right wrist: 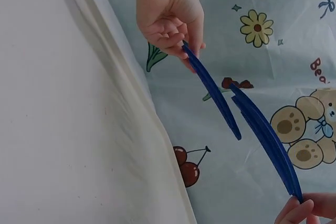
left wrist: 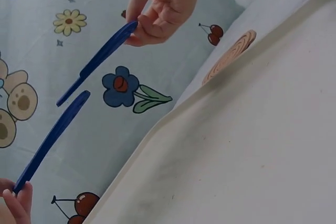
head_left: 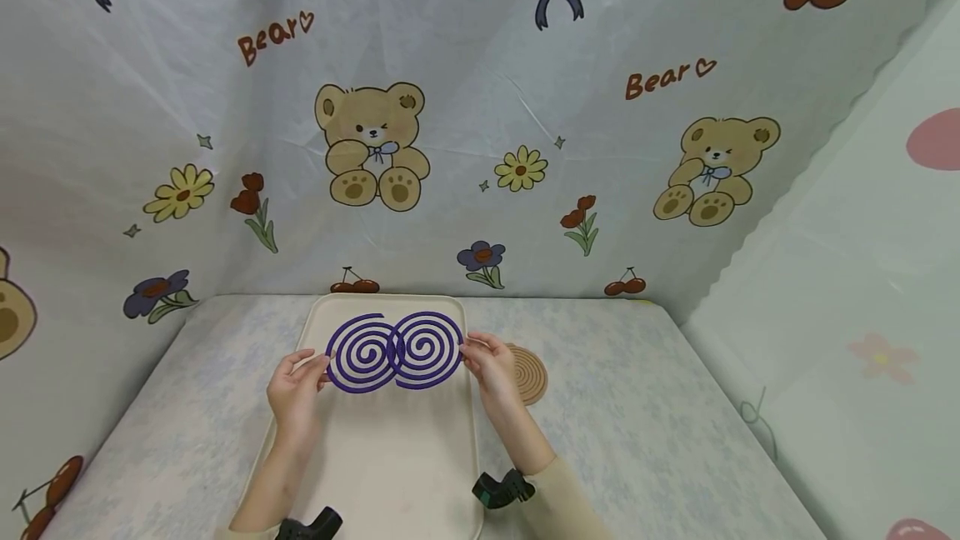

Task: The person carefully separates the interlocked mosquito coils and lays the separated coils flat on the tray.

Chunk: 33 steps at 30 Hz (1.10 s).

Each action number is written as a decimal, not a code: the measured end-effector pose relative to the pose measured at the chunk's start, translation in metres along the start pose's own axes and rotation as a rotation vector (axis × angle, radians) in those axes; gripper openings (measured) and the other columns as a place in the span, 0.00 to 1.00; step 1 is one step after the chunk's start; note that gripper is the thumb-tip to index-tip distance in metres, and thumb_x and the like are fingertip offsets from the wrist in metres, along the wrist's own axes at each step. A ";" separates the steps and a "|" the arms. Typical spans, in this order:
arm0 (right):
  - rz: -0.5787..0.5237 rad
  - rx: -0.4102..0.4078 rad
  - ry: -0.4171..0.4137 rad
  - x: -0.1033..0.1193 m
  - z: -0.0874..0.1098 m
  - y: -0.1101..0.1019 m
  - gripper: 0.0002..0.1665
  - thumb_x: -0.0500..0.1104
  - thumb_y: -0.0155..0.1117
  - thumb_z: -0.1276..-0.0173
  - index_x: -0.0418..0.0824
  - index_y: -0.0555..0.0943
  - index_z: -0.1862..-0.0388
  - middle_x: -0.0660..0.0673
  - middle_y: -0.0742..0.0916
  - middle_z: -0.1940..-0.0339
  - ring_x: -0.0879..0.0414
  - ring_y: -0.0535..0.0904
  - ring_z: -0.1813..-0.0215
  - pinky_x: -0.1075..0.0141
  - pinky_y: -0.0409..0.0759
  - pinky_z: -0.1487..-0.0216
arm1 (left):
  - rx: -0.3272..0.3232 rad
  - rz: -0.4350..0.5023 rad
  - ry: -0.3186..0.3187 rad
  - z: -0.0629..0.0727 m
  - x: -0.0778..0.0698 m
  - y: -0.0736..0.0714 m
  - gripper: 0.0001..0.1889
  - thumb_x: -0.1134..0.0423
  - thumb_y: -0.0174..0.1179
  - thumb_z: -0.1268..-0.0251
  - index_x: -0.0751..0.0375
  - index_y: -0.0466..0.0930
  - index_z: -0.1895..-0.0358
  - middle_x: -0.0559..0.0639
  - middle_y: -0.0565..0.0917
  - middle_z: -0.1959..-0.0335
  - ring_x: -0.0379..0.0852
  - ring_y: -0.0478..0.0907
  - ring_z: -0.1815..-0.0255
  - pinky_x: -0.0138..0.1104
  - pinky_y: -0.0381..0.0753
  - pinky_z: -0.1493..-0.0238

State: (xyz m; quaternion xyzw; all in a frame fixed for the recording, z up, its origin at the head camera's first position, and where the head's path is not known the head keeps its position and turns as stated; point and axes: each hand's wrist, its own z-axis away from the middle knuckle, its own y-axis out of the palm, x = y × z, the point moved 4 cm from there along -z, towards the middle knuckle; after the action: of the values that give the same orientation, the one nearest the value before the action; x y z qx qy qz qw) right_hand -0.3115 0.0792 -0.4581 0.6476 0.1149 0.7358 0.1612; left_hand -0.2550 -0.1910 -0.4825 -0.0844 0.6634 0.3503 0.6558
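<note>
Two purple-blue mosquito coils are held up on edge over a cream tray (head_left: 397, 448), their spirals facing the head camera. My left hand (head_left: 294, 390) pinches the outer rim of the left coil (head_left: 368, 354) between thumb and fingers. At the opposite side, my right hand (head_left: 491, 369) pinches the rim of the right coil (head_left: 424, 347). The inner edges of the coils overlap in the head view. Seen edge-on in the left wrist view, the left hand's coil (left wrist: 51, 141) and the right hand's coil (left wrist: 100, 60) look slightly bowed, with a narrow gap between them.
A tan disc with ringed grooves (head_left: 534, 375) lies on the pale patterned table (head_left: 645, 440), right of the tray and partly behind my right hand. A cloth printed with bears and flowers (head_left: 450, 107) hangs behind the table. Black wrist devices (head_left: 502, 490) sit on both forearms.
</note>
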 end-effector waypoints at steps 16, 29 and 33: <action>0.013 -0.020 -0.039 -0.018 -0.024 0.003 0.11 0.23 0.59 0.43 0.33 0.77 0.62 0.52 0.83 0.75 0.66 0.78 0.75 0.80 0.77 0.72 | -0.057 -0.072 -0.019 -0.037 0.017 -0.002 0.10 0.76 0.56 0.39 0.57 0.70 0.62 0.30 0.81 0.82 0.30 0.73 0.84 0.21 0.75 0.77; 0.016 -0.052 -0.055 -0.024 -0.032 0.007 0.12 0.22 0.58 0.43 0.37 0.77 0.67 0.51 0.82 0.75 0.66 0.77 0.75 0.80 0.76 0.73 | -0.111 -0.262 -0.011 -0.050 0.026 -0.008 0.19 0.75 0.57 0.41 0.71 0.69 0.45 0.32 0.79 0.82 0.30 0.71 0.85 0.22 0.74 0.79; 0.029 -0.058 -0.072 -0.028 -0.037 0.005 0.13 0.22 0.59 0.44 0.38 0.78 0.69 0.51 0.82 0.74 0.66 0.76 0.76 0.80 0.76 0.73 | -0.084 -0.351 0.014 -0.050 0.027 -0.010 0.20 0.75 0.54 0.41 0.71 0.70 0.44 0.30 0.77 0.82 0.28 0.71 0.85 0.20 0.72 0.79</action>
State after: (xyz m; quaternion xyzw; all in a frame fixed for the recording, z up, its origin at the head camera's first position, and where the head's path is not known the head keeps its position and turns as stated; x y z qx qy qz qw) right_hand -0.3458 0.0651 -0.4863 0.6702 0.0781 0.7174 0.1732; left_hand -0.2930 -0.2177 -0.5167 -0.2287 0.6275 0.2575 0.6983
